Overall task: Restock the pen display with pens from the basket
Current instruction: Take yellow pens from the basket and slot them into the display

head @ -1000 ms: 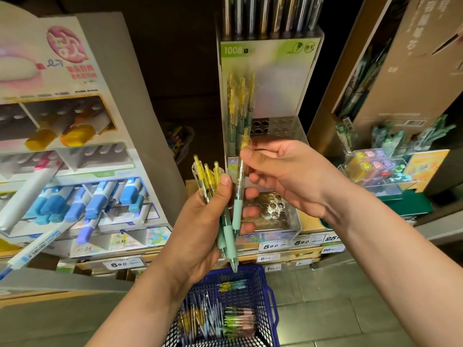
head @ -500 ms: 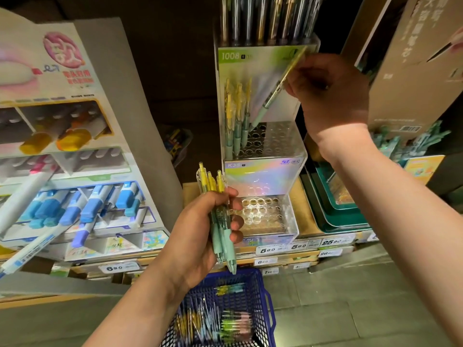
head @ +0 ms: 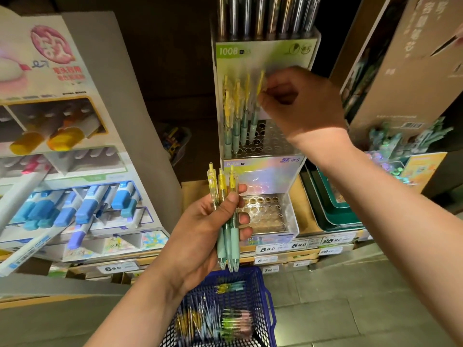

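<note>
My left hand (head: pixel 200 234) grips a bundle of three yellow-and-green pens (head: pixel 226 221), tips down, in front of the clear tiered pen display (head: pixel 295 156). My right hand (head: pixel 300 106) is raised at the display's middle tier and pinches the yellow top of one pen (head: pixel 258 101), whose green lower end stands in the holed tray. Several matching pens (head: pixel 235 116) stand upright to its left. The lower tier's holed tray (head: pixel 265 214) holds no pens. A blue mesh basket (head: pixel 265 296) with several coloured pens sits below my left wrist.
A marker display (head: pixel 75 196) with blue and yellow markers stands on the left. Grey pens (head: pixel 263 16) fill the top tier. Stacked green trays (head: pixel 330 211) and a brown cardboard stand (head: pixel 400 71) are on the right. Price tags (head: pixel 278 246) line the shelf edge.
My right hand took one pen from the bundle, lifted it up to the display, and has lowered it into the middle tier's tray. My left hand stayed in place with the remaining pens.
</note>
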Available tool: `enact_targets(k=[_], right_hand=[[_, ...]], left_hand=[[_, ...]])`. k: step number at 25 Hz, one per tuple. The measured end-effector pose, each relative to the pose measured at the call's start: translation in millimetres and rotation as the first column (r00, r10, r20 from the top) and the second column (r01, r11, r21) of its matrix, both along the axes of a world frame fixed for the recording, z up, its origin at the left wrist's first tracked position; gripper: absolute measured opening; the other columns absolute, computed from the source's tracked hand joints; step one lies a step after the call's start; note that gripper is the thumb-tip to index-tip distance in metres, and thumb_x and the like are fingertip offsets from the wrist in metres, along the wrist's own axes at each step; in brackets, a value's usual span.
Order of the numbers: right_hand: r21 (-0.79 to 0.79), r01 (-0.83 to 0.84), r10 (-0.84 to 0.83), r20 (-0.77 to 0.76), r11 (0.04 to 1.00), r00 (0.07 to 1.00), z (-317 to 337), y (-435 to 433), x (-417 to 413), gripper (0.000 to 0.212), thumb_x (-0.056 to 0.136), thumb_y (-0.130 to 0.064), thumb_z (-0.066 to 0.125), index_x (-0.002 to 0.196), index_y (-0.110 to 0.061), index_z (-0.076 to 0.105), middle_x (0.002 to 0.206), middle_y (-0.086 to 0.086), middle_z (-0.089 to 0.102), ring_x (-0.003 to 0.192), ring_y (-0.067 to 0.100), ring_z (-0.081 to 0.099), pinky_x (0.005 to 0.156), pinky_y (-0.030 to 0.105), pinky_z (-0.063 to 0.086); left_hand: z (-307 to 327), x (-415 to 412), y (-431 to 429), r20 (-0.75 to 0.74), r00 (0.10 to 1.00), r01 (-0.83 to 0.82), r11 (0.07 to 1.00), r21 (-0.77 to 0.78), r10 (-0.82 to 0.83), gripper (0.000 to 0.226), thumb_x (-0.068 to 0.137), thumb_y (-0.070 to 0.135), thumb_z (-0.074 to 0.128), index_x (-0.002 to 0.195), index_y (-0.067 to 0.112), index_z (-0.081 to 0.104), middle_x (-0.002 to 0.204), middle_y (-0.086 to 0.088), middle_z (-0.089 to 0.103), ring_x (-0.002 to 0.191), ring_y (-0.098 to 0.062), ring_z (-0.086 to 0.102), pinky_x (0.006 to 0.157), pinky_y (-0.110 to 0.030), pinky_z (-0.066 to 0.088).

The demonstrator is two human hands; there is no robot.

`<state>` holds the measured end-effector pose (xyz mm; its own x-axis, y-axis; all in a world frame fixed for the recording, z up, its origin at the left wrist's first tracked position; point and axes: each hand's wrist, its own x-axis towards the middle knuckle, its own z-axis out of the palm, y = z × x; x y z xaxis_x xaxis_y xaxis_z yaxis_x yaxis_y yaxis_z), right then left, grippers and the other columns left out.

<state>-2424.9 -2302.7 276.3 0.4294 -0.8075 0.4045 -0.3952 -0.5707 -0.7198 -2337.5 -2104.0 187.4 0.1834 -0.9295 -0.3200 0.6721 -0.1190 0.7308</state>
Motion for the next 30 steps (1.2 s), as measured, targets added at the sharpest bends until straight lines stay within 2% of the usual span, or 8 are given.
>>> enact_targets(k=[5, 10, 12, 14, 16, 21, 24, 30], right_hand=[[0.014, 0.028, -0.027, -0.075, 0.999, 0.997, -2, 1, 8, 0.016, 0.089, -0.027, 0.071, 0.101, -0.017, 0.074, 0.087, -0.010, 0.073, 0.082, 0.005, 0.071, 0.088, 0.020, 0.054], [0.054, 0.066, -0.049, -0.274, 0.996, 0.961, -4, 26, -11, 0.015, 0.091, -0.042, 0.068, 0.087, -0.028, 0.068, 0.076, -0.016, 0.064, 0.070, 0.003, 0.061, 0.060, -0.004, 0.037], [0.231, 0.006, 0.085, -0.384, 0.973, 0.919, -11, 48, -23, 0.028, 0.090, -0.054, 0.064, 0.075, -0.030, 0.067, 0.064, -0.015, 0.065, 0.061, 0.001, 0.061, 0.055, -0.001, 0.036], [0.573, -0.122, 0.301, -0.229, 0.810, 0.926, -14, 67, -31, 0.027, 0.087, -0.052, 0.069, 0.075, -0.029, 0.073, 0.066, -0.012, 0.071, 0.061, 0.001, 0.067, 0.061, 0.008, 0.045], [0.663, -0.216, 0.358, -0.084, 0.717, 0.930, -15, 73, -34, 0.023, 0.088, -0.042, 0.073, 0.076, -0.022, 0.075, 0.068, -0.003, 0.072, 0.061, 0.006, 0.068, 0.062, 0.017, 0.052], [0.661, -0.176, 0.163, 0.082, 0.730, 0.983, -7, 63, -28, 0.010, 0.087, -0.026, 0.076, 0.079, -0.020, 0.078, 0.069, 0.001, 0.072, 0.060, 0.008, 0.063, 0.067, 0.025, 0.059], [0.502, -0.155, -0.009, 0.309, 0.851, 0.951, 11, 43, -25, 0.010, 0.088, -0.011, 0.075, 0.084, -0.020, 0.073, 0.064, -0.006, 0.073, 0.059, 0.010, 0.069, 0.063, 0.019, 0.058], [0.069, 0.008, -0.021, 0.194, 0.998, 0.981, 19, 21, -9, 0.007, 0.093, -0.021, 0.068, 0.098, -0.025, 0.071, 0.084, -0.009, 0.074, 0.077, 0.012, 0.073, 0.085, 0.037, 0.059]], left_hand=[[3, -5, -3, 0.001, 0.998, -0.065, 0.998, 0.000, 0.065, 0.030, 0.095, 0.020, 0.063, 0.118, 0.003, 0.072, 0.090, -0.006, 0.066, 0.071, -0.014, 0.065, 0.062, -0.025, 0.057], [12, -7, -7, 0.001, 0.997, -0.081, 0.996, -0.022, 0.081, 0.028, 0.097, 0.024, 0.060, 0.113, 0.005, 0.073, 0.098, -0.009, 0.074, 0.082, -0.016, 0.073, 0.069, -0.024, 0.059], [14, -8, -9, 0.039, 0.996, -0.076, 0.996, -0.038, 0.077, 0.028, 0.095, 0.025, 0.061, 0.109, 0.006, 0.075, 0.100, -0.011, 0.076, 0.084, -0.015, 0.074, 0.070, -0.024, 0.059], [15, -9, -10, 0.070, 0.995, -0.061, 0.996, -0.067, 0.065, 0.026, 0.094, 0.025, 0.063, 0.105, 0.007, 0.077, 0.096, -0.012, 0.075, 0.082, -0.015, 0.072, 0.073, -0.025, 0.060], [15, -9, -10, 0.109, 0.992, -0.061, 0.995, -0.077, 0.069, 0.023, 0.091, 0.026, 0.065, 0.101, 0.010, 0.080, 0.092, -0.012, 0.075, 0.081, -0.015, 0.071, 0.075, -0.026, 0.061], [11, -7, -12, 0.121, 0.986, -0.109, 0.994, -0.016, 0.110, 0.032, 0.094, 0.032, 0.060, 0.104, 0.008, 0.079, 0.109, -0.018, 0.077, 0.093, -0.021, 0.076, 0.077, -0.028, 0.061], [9, -6, -11, 0.106, 0.987, -0.128, 0.991, 0.031, 0.124, 0.036, 0.098, 0.038, 0.054, 0.113, 0.009, 0.070, 0.099, -0.012, 0.077, 0.073, -0.018, 0.073, 0.063, -0.028, 0.059], [5, -3, -9, 0.134, 0.986, -0.109, 0.989, 0.104, 0.095, 0.035, 0.104, 0.038, 0.052, 0.123, 0.009, 0.060, 0.074, -0.002, 0.056, 0.047, -0.010, 0.028, 0.041, -0.021, 0.026]])
